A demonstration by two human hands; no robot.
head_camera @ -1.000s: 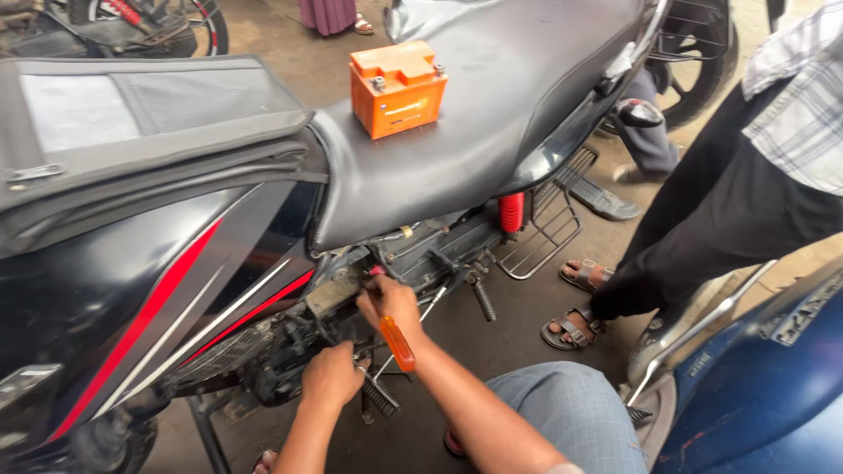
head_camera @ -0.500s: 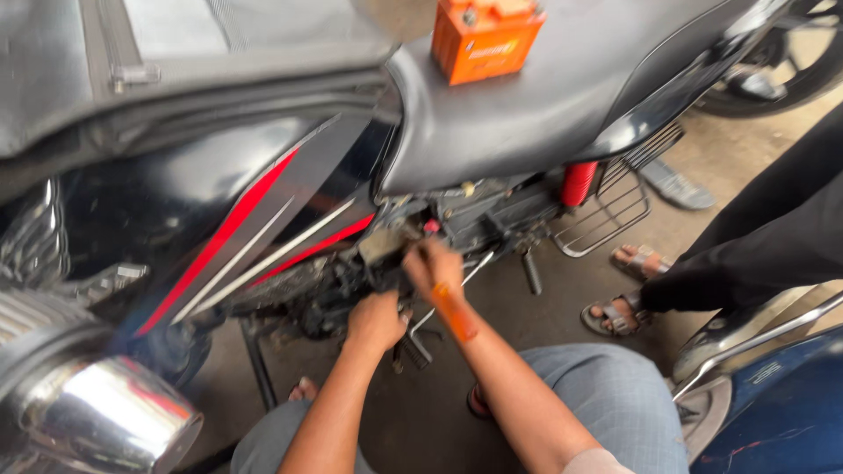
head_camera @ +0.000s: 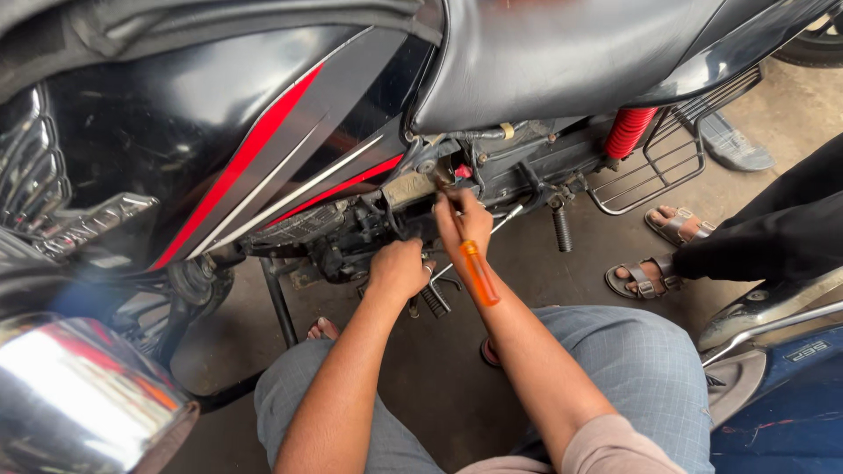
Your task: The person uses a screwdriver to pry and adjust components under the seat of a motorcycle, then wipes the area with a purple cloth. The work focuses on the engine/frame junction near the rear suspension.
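Note:
A black motorcycle with red and silver stripes (head_camera: 263,149) fills the upper view, its side cover off under the black seat (head_camera: 562,53). My right hand (head_camera: 463,224) grips a screwdriver with an orange handle (head_camera: 480,274), its tip pressed into the open frame area near a red-capped part (head_camera: 462,172). My left hand (head_camera: 399,268) is closed against the engine parts just below and left of it, holding something I cannot make out. Both forearms reach up from my lap.
A red rear shock spring (head_camera: 629,132) and wire saree guard (head_camera: 672,158) sit to the right. Another person's sandalled feet (head_camera: 654,254) and dark trousers stand at right. A blue vehicle part (head_camera: 781,395) is at lower right, a chrome piece (head_camera: 79,395) at lower left.
The view has dropped and moved closer to the motorcycle; the orange battery on the seat has left the frame. Both hands stay at the same spot under the seat.

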